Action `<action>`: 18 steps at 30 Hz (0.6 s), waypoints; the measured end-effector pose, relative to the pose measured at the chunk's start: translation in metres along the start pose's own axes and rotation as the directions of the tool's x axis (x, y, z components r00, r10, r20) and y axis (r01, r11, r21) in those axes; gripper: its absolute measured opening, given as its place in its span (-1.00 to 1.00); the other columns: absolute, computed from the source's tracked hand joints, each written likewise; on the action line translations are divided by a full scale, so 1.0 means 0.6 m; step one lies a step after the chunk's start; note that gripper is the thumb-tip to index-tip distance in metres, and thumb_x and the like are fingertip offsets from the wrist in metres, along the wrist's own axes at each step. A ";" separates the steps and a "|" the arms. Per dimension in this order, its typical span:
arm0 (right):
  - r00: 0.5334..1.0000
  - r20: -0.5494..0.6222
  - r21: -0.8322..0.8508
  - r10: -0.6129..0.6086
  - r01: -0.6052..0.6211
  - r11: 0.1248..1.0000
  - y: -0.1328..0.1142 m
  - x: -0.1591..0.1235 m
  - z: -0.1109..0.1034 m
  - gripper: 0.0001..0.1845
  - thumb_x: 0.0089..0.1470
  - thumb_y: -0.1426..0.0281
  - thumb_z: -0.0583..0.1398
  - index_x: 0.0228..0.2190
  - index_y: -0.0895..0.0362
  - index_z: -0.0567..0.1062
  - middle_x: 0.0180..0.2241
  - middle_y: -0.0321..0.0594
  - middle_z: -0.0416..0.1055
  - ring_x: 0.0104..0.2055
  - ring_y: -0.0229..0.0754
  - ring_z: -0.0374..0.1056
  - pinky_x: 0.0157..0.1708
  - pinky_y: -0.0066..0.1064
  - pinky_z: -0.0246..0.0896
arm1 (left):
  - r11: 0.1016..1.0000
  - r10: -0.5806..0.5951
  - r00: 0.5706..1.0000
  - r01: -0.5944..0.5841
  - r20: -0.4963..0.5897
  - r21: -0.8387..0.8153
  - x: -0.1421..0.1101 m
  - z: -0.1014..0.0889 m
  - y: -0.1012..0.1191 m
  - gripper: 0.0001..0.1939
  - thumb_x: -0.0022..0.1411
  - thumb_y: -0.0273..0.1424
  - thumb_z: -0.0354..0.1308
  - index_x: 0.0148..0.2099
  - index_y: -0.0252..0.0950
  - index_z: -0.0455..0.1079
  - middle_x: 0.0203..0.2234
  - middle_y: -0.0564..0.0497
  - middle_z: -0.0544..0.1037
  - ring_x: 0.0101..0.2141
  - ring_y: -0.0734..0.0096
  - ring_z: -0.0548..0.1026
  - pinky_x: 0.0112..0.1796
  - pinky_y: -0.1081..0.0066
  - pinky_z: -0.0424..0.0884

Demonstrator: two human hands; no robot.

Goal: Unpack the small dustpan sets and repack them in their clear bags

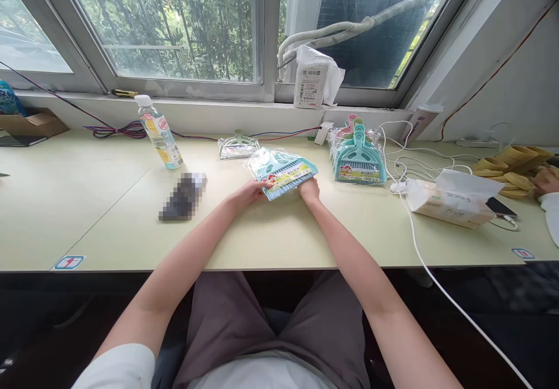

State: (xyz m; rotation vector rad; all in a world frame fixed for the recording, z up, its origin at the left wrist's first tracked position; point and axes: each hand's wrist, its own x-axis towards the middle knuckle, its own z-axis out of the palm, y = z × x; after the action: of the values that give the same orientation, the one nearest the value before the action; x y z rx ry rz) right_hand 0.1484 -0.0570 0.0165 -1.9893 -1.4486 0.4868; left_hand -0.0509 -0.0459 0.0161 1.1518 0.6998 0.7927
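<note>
Both hands are on a wrapped teal dustpan-and-brush set (282, 173), which lies flat on the pale green surface (109, 202), roughly in line with the person's midline. Its long bristle edge runs on a slant, low at the near left and rising toward the far right, while the handle end points away to the far left under the clear plastic wrap. The left hand (251, 194) lies nearer that handle end, its fingers (263, 184) draped over the wrap. The right hand (309, 190) meets the right end of the near edge, with its fingers largely out of sight behind the packet. Neither grip looks widely spread, and both stay close around the packet, but from this overhead angle the thumbs are hard to make out, so I cannot tell whether either hand is actually pinching it. To the right, just beyond the right hand, stands a stack of teal dustpans (358, 159) in plastic. Beyond the set to the left lies a smaller wrapped dustpan (239, 146), and further left are a plastic drink bottle (159, 133) and a blurred object (183, 197). A tissue box (452, 200) sits among white cables (430, 159) at right.
</note>
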 end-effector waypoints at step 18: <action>0.963 -0.121 -0.265 -0.240 0.201 0.943 0.007 0.006 0.004 -0.71 0.15 0.25 0.08 -0.41 0.16 0.49 -0.31 0.05 0.48 -0.25 -0.01 0.42 -0.33 -0.34 0.18 | 0.987 0.074 0.982 -0.097 -0.176 -0.127 0.012 -0.010 -0.001 -0.56 -0.06 -0.50 0.21 -0.06 -0.37 0.40 -0.22 -0.11 0.58 -0.38 0.40 0.56 -0.42 0.51 0.48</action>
State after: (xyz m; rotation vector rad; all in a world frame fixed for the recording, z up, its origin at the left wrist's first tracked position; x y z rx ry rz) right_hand 0.1511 -0.0539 0.0122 -1.9702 -1.6772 0.0534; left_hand -0.0519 -0.0371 0.0133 1.0048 0.7297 1.0059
